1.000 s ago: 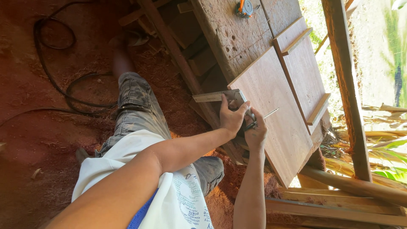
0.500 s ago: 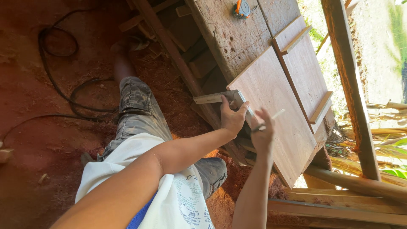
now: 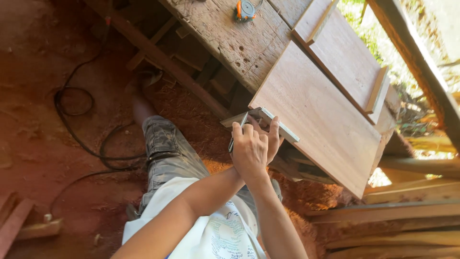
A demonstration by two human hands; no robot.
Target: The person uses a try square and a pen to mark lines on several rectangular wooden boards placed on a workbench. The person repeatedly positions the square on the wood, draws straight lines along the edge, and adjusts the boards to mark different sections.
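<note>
A reddish wooden board (image 3: 321,115) lies slanted on a rough workbench (image 3: 230,43). At its near edge sits a metal try square (image 3: 283,129). My left hand (image 3: 273,136) presses fingers on the square's blade. My right hand (image 3: 248,152) lies over the left one and grips a pencil (image 3: 238,130), whose tip points at the board's corner. My two forearms cross at the wrists. My legs in grey camouflage shorts (image 3: 167,153) show below the bench.
An orange tape measure (image 3: 245,9) rests on the bench top. A second board with nailed battens (image 3: 345,57) lies beyond the first. A black cable (image 3: 76,100) loops over the red dirt floor. Loose planks (image 3: 407,211) are stacked at right, beside a wooden post (image 3: 417,62).
My right hand, which held the pencil out over the board, has drawn back over my left hand at the square. The view has shifted closer to the bench.
</note>
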